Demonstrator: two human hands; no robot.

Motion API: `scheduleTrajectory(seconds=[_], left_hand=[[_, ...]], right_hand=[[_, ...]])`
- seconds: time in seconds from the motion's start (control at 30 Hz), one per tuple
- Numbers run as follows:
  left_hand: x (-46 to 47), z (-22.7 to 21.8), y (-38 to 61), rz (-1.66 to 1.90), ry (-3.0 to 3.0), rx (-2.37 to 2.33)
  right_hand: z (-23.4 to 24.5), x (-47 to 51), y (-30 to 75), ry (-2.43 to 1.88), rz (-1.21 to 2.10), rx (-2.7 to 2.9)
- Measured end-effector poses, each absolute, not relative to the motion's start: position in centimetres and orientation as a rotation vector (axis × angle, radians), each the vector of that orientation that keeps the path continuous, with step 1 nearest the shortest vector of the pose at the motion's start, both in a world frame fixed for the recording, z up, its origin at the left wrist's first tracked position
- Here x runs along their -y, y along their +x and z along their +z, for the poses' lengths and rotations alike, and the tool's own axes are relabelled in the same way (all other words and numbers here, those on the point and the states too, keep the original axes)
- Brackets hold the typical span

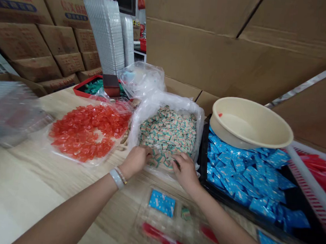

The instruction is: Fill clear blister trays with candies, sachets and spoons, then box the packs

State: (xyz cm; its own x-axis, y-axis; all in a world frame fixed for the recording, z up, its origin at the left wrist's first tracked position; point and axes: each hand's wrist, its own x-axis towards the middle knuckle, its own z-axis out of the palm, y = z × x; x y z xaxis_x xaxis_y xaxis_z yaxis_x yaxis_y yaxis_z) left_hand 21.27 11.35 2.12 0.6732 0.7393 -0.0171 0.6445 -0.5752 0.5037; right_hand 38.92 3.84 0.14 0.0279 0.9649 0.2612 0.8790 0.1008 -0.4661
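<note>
Both my hands reach into an open clear plastic bag [153, 106] full of small green-and-white wrapped candies [168, 131]. My left hand [136, 159], with a bracelet and band on the wrist, has its fingers curled into the near edge of the pile. My right hand [184, 170] is beside it, fingers bent and pinching among the candies. What each hand holds is hidden by the fingers. Below my arms lies a clear compartment tray [163, 219] with a blue packet [161, 202], one green candy [185, 213] and a red item [165, 239] in it.
A pile of red wrapped candies [87, 131] lies on plastic at left. A black tray [295, 200] of blue packets [246, 173] stands at right with a cream basin [250, 123] on it. Stacked clear trays [107, 35], a red crate and cardboard boxes [203, 46] fill the back.
</note>
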Motion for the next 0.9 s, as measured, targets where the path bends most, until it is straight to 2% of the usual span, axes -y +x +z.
scheduleTrajectory(seconds=[0.17, 0.33, 0.67, 0.9], left_hand=[[-11.9, 2.0, 21.6, 0.136, 2.479, -0.883], [-11.6, 1.6, 22.7, 0.062, 2.518, -0.992], [-10.0, 1.2, 23.8, 0.023, 2.528, -1.211], [-9.2, 1.7, 23.6, 0.073, 2.583, -1.103]], right_hand=[[-0.9, -3.4, 39.6, -1.676, 0.595, 1.665], [-1.3, -3.9, 39.9, -1.669, 0.790, 1.559], [0.0, -3.2, 38.6, -1.811, 0.399, 2.043], [0.3, -2.8, 38.2, -1.834, 0.352, 2.144]])
